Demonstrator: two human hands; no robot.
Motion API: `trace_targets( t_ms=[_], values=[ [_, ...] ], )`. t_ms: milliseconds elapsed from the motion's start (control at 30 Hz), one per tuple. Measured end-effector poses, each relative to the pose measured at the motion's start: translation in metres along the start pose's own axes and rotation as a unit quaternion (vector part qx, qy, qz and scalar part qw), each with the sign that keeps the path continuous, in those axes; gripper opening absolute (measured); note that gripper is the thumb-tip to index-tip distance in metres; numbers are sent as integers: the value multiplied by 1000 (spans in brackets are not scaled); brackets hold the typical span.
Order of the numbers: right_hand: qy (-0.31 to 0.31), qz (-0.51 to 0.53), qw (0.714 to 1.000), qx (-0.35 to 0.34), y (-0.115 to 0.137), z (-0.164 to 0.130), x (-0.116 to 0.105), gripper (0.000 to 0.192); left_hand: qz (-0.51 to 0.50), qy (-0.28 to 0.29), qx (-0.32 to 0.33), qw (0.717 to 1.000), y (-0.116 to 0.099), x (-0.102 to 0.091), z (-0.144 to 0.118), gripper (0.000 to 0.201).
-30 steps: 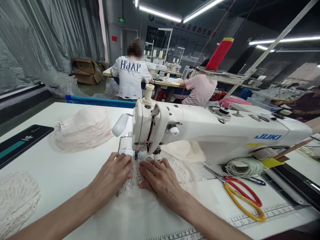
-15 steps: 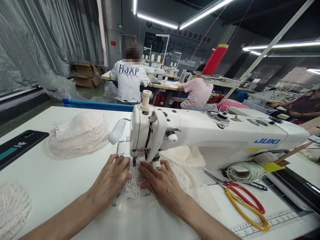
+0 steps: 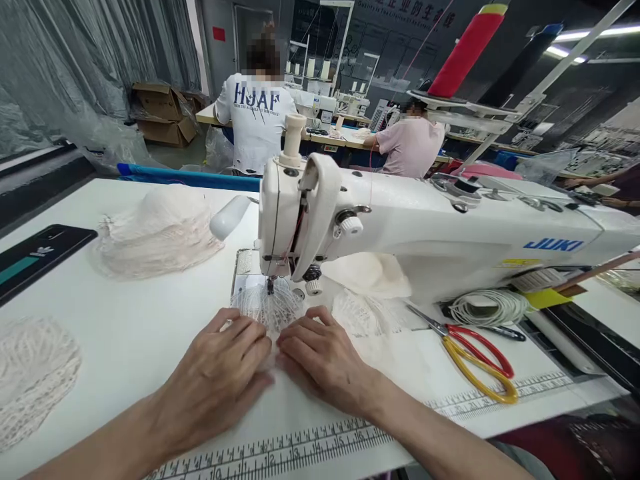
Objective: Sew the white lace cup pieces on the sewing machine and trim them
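Left hand (image 3: 220,370) and right hand (image 3: 320,357) lie flat, fingers spread, gripping nothing, pinning white lace fabric (image 3: 267,308) to the table (image 3: 140,327); its far edge sits under the needle of the sewing machine (image 3: 400,227), so likely held taut for stitching; scissors (image 3: 475,357) lie right
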State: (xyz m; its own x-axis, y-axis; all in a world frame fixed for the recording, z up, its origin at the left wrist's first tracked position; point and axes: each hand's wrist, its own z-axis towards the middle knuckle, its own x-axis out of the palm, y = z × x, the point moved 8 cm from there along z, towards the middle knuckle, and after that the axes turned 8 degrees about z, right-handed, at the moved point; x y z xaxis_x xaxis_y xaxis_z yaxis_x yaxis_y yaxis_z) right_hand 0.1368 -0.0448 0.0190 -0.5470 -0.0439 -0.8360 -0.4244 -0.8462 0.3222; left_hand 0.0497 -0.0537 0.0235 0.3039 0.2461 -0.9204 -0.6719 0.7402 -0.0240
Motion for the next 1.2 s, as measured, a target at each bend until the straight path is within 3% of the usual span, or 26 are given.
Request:
trace_targets(
  t_ms=[100, 167, 233, 367, 533, 800, 967, 1200],
  values=[
    [-41, 24, 999, 18, -5, -1, -2, 35, 19, -74, 5, 997, 8, -3, -1, 27],
    [-57, 32, 997, 28, -8, -1, -3, 40, 4, -81, -8, 997, 16, -2, 0, 21],
    [-59, 25, 997, 42, -9, -1, -2, 30, 6, -74, -9, 997, 20, -2, 2, 18],
    [-31, 2, 999, 38, -5, -2, 2, 18, 61, -38, 26, 997, 11, 2, 5, 28],
    [28, 10, 999, 26, -3, -5, 6, 11, 40, -34, 3, 999, 7, 4, -2, 28],
    [102, 4, 995, -3, 1, -5, 5, 15, -12, -74, 33, 997, -1, -6, -9, 18],
    [132, 16, 990, -35, 9, -3, 5, 19, -3, -71, 55, 996, -3, 0, -10, 18],
    [141, 36, 989, -40, 9, -4, 6, 19, 31, -102, 51, 993, -5, -3, -14, 18]
  ],
)
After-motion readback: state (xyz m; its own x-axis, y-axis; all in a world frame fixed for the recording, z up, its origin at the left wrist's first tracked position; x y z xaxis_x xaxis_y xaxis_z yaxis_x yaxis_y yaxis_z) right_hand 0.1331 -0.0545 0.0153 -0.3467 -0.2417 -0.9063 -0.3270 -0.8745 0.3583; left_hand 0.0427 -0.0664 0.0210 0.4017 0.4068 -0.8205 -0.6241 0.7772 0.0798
